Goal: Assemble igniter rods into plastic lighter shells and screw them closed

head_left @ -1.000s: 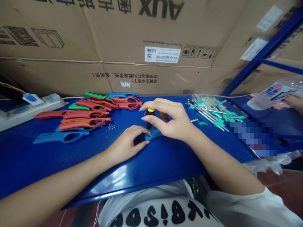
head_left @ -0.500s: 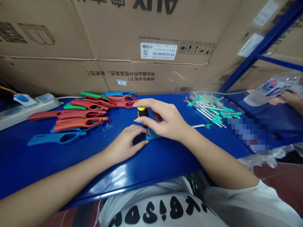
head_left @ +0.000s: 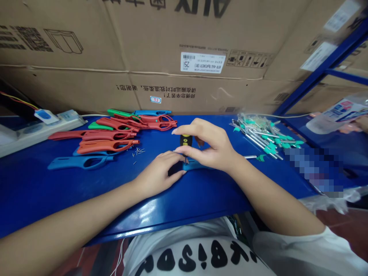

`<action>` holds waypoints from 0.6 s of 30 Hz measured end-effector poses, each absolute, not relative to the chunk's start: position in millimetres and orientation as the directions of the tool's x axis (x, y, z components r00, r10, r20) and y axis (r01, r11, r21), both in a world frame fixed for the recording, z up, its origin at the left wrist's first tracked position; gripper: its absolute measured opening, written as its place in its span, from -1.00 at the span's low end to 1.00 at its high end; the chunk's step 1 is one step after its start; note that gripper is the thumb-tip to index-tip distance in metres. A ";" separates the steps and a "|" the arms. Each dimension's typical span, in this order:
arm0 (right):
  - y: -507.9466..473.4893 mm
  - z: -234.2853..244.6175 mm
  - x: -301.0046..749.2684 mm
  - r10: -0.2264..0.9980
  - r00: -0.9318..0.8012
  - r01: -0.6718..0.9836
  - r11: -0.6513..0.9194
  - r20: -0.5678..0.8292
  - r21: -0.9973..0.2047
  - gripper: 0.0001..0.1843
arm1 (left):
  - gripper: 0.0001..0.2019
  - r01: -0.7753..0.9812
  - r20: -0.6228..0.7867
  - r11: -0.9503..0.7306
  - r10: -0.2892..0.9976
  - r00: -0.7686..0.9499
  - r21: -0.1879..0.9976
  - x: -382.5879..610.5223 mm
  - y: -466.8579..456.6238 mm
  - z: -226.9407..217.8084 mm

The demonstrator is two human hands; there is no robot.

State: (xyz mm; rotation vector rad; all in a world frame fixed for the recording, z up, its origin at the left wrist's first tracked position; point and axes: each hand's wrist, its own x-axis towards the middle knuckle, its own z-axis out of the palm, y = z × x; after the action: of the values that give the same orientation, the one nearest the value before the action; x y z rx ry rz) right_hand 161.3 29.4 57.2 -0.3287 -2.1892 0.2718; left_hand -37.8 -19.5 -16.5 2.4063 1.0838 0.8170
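My right hand [head_left: 211,145] is closed round a stubby screwdriver [head_left: 186,141] with a black and yellow handle, held upright with its shaft pointing down. Under it a blue plastic lighter handle [head_left: 194,165] lies on the blue table, partly hidden by my right hand. The screwdriver's tip meets the left end of this piece, though the exact contact is too small to make out. My left hand [head_left: 161,168] rests on the table with fingers and thumb pinched about that same end. Left of it lie several small screws [head_left: 139,151].
Red, orange, green and blue lighter handles [head_left: 107,146] lie at the left, near a white power strip [head_left: 43,130]. Metal tubes with green ends [head_left: 263,136] are heaped at the right. Behind stands a large cardboard box [head_left: 155,46]. A clear plastic container [head_left: 339,115] is at the far right.
The whole view has shifted slightly, so things appear further right. Both hands keep the same grip on the screwdriver and lighter handle. The other person's hand at right is mostly out of frame.
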 end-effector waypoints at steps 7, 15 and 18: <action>26.6 63.0 164.1 0.307 -0.619 0.003 0.922 0.723 -0.388 -0.68 | -0.77 0.604 0.326 -0.632 0.772 0.546 0.485 -35.2 -22.6 -14.1; 30.5 58.6 166.8 0.302 -0.553 0.032 0.939 0.777 -0.342 -0.77 | -0.75 0.626 0.326 -0.641 0.766 0.554 0.444 -34.3 -24.2 -10.7; 27.1 64.7 168.6 0.311 -0.615 -0.048 0.902 0.724 -0.428 -0.67 | -0.74 0.649 0.315 -0.640 0.768 0.558 0.411 -33.3 -25.1 -9.4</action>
State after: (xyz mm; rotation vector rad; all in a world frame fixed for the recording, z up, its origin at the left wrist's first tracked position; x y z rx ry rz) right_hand 168.6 27.1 64.7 -0.1872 -2.1791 0.5183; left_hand -33.3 -25.1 -9.4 2.5468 1.1811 0.6932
